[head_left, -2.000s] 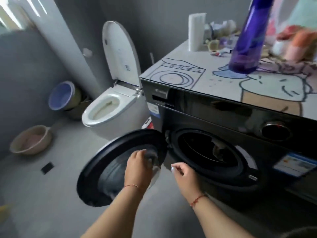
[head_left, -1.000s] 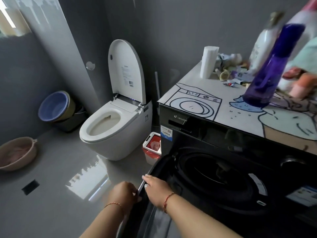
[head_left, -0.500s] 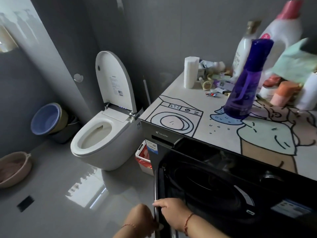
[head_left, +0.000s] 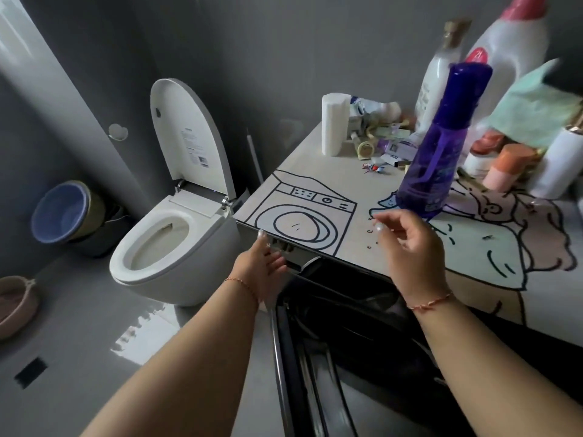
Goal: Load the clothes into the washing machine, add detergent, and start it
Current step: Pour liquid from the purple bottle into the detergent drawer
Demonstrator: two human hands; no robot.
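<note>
The black front-loading washing machine (head_left: 372,313) fills the lower right, and its round door (head_left: 299,376) is swung in against the front. My left hand (head_left: 263,269) reaches the detergent drawer (head_left: 295,263) at the machine's top left corner, fingertips at its recess and thumb by the top edge. My right hand (head_left: 410,247) hovers over the printed top mat (head_left: 347,181), fingers loosely curled and holding nothing. Just beyond it stands a tall purple bottle (head_left: 441,146). A white jug with a pink cap (head_left: 508,55) stands behind. No clothes are visible.
A white toilet (head_left: 164,244) with raised lid stands left of the machine. Basins lie on the grey floor: a blue one (head_left: 58,211) and a pink one (head_left: 14,305). A paper roll (head_left: 334,127), small packets and several bottles crowd the back of the machine top.
The door swung from wide open to against the machine front. Both hands left the door: the left rose to the drawer corner, the right rose above the top mat. The view tilted upward.
</note>
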